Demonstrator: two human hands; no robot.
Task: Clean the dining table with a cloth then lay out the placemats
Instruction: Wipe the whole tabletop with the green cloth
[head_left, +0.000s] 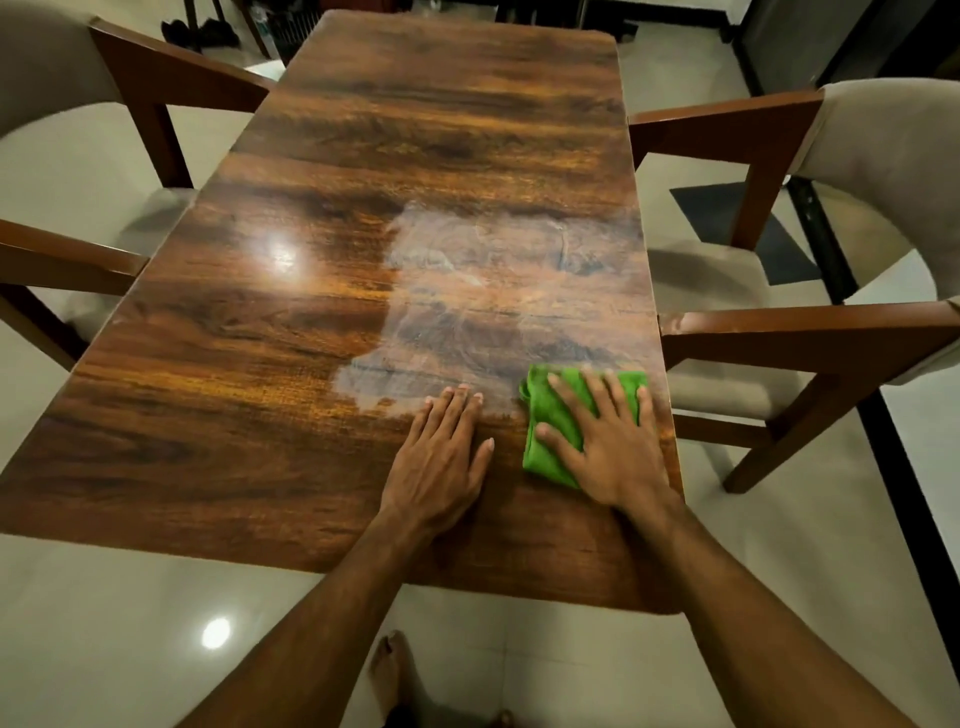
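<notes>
Hands: left hand (441, 457) lies flat on bare wood, palm down, fingers straight and close together, holding nothing; right hand (608, 447) lies flat on top of the cloth, fingers straight and splayed, pressing it to the surface
Cloth (548, 413): green, folded into a rough pad; on the table by its right edge, toward the near end; partly covered by the right hand, green showing past the fingertips and beside the thumb; just beside the left hand, not touching it
Table (291, 374): long, dark glossy wood grain; the person stands at its near short end
Smear (493, 291): pale, hazy patch on the right half of the top, running from mid-table down to the fingertips of both hands
Glare spot (283, 254): bright reflection left of the smear
Chairs: two on the left (156, 88), two on the right (805, 338); wooden frames, beige upholstery; drawn up to the long sides
Floor (104, 597): pale shiny tiles; a bare foot (389, 670) at the bottom edge; a dark mat (727, 213) behind the right chairs
</notes>
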